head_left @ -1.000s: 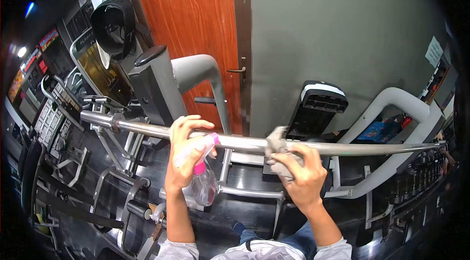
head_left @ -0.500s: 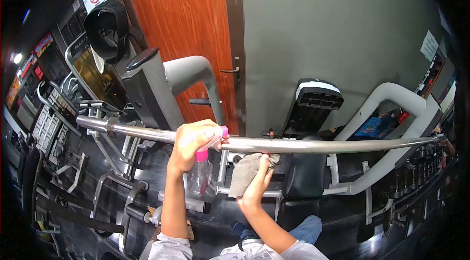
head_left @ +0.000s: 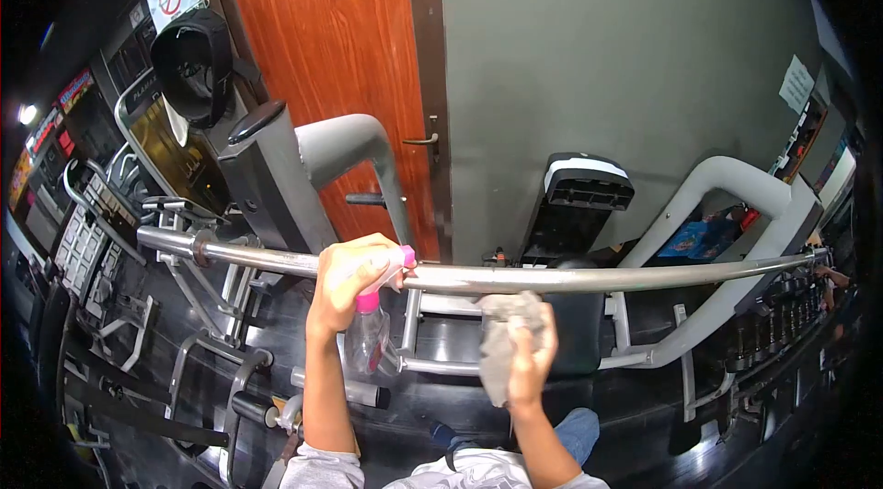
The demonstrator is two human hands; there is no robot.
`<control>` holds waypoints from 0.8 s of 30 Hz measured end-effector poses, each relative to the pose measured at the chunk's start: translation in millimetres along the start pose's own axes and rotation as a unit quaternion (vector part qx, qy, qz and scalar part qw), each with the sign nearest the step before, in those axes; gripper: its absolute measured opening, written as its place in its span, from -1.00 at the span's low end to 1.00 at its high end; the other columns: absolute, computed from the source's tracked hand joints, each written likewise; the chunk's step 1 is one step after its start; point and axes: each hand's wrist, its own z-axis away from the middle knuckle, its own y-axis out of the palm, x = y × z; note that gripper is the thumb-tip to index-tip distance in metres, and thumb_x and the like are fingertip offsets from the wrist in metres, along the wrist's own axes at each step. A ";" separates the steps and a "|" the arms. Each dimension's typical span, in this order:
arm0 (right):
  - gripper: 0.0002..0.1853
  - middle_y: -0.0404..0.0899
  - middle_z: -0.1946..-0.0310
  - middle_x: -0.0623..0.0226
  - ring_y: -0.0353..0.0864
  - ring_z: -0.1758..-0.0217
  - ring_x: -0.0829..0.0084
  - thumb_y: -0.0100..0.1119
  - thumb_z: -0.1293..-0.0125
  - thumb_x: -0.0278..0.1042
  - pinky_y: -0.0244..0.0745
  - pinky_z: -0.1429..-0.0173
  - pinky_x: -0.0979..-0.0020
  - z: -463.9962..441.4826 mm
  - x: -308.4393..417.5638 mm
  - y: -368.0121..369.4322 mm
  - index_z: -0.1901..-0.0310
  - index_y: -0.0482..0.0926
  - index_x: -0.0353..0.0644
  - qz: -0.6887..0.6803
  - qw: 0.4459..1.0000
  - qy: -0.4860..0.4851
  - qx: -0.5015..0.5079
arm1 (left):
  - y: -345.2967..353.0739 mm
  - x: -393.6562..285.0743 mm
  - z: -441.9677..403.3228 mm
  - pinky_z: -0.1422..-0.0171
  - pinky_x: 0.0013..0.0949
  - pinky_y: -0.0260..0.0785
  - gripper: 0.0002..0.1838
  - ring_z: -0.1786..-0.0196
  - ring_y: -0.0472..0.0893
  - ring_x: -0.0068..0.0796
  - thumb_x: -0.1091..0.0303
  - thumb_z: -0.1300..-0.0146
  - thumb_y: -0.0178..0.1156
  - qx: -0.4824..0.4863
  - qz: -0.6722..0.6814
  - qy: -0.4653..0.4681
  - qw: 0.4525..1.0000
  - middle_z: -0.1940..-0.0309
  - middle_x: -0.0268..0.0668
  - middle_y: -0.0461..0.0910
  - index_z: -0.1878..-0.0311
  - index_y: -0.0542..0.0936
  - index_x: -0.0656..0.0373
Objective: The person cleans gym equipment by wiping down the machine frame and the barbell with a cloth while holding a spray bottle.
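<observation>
Silvery metal, the bar (head_left: 589,280) is stretching crosswise through the head view! The left hand (head_left: 348,276), nearer, is overlapping it, gripping a transparent spray bottle (head_left: 364,342), contents unclear; the right hand (head_left: 531,362) is clutching a grey cloth (head_left: 496,356) just below, contact uncertain.

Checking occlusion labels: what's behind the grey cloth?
Beyond the grey cloth, a black pad shows rightward, a silver tube leftward. Whatever's directly behind the cloth is covered; can't tell.
</observation>
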 end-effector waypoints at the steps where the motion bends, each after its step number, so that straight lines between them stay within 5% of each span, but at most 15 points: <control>1: -0.72 0.59 0.01 0.31 0.59 -0.07 0.48 0.20 -0.42 -0.32 0.46 -0.23 0.37 -5.1 11.7 -10.7 -0.08 0.55 -0.25 0.020 0.998 -0.065 -0.010 | 2.4 -1.0 -0.3 0.14 -0.35 0.47 -0.43 0.28 0.71 -0.33 -0.03 -0.38 0.01 0.001 0.004 0.001 1.000 0.32 -0.11 0.71 0.21 0.74 0.38; 2: -0.73 0.57 0.04 0.30 0.58 -0.07 0.46 0.27 -0.34 -0.36 0.46 -0.20 0.36 -12.6 26.9 -19.6 -0.01 0.58 -0.27 0.039 0.990 -0.132 -0.019 | 4.5 -3.0 -1.0 0.16 -0.35 0.46 -0.44 0.29 0.71 -0.32 -0.03 -0.38 0.01 -0.005 -0.021 -0.005 1.000 0.32 -0.14 0.71 0.25 0.73 0.36; 4: -0.76 0.56 0.11 0.27 0.63 -0.03 0.36 0.31 -0.20 -0.42 0.50 -0.14 0.33 -30.1 61.1 -35.4 0.10 0.63 -0.29 0.338 0.881 -0.326 -0.050 | 9.4 -7.5 -2.2 0.17 -0.35 0.45 -0.44 0.30 0.72 -0.32 -0.03 -0.37 0.00 -0.010 -0.044 -0.011 0.999 0.32 -0.16 0.72 0.28 0.73 0.34; 8: -0.66 0.69 -0.03 0.28 0.69 0.03 0.14 0.45 0.03 -0.42 0.62 -0.05 0.21 -51.4 85.0 -29.4 0.14 0.70 -0.13 0.493 0.809 -0.320 0.027 | 18.4 -11.2 -5.3 0.14 -0.32 0.42 -0.44 0.27 0.70 -0.28 -0.05 -0.35 -0.02 -0.038 -0.058 -0.044 0.997 0.35 -0.23 0.71 0.32 0.72 0.29; 10: -0.61 0.69 0.06 0.36 0.66 0.02 0.22 0.52 0.00 -0.27 0.65 0.01 0.22 -53.0 92.5 -5.9 0.08 0.70 -0.05 0.537 0.777 -0.311 0.104 | 20.6 -13.8 -10.8 0.10 -0.30 0.41 -0.44 0.26 0.68 -0.26 -0.06 -0.35 -0.02 -0.039 -0.056 -0.039 0.997 0.37 -0.24 0.70 0.32 0.73 0.27; 16: -0.63 0.61 0.16 0.43 0.63 0.09 0.29 0.54 -0.03 -0.24 0.64 0.12 0.21 -64.6 99.4 52.7 0.11 0.66 -0.03 0.556 0.711 -0.347 0.254 | 23.1 -11.3 -20.6 -0.03 -0.22 0.33 -0.45 0.19 0.60 -0.21 -0.04 -0.35 -0.03 0.021 -0.071 0.034 0.997 0.36 -0.21 0.69 0.36 0.72 0.26; 18: -0.66 0.62 0.19 0.42 0.65 0.10 0.28 0.53 -0.07 -0.21 0.65 0.12 0.20 -74.7 114.0 47.5 0.10 0.69 0.01 0.581 0.694 -0.289 0.311 | 24.0 -8.1 -16.9 -0.02 -0.23 0.33 -0.44 0.19 0.59 -0.22 -0.06 -0.35 -0.03 0.028 0.006 0.001 1.000 0.36 -0.20 0.70 0.37 0.72 0.26; 24: -0.76 0.73 0.31 0.31 0.74 0.21 0.14 0.38 -0.03 -0.20 0.63 0.09 0.18 -117.4 167.0 -16.2 0.23 0.80 0.00 0.661 0.667 -0.161 0.304 | 37.2 -21.4 -15.7 0.20 -0.38 0.38 -0.48 0.33 0.66 -0.43 -0.10 -0.38 0.06 0.008 -0.078 -0.047 0.996 0.33 -0.37 0.76 0.31 0.79 0.15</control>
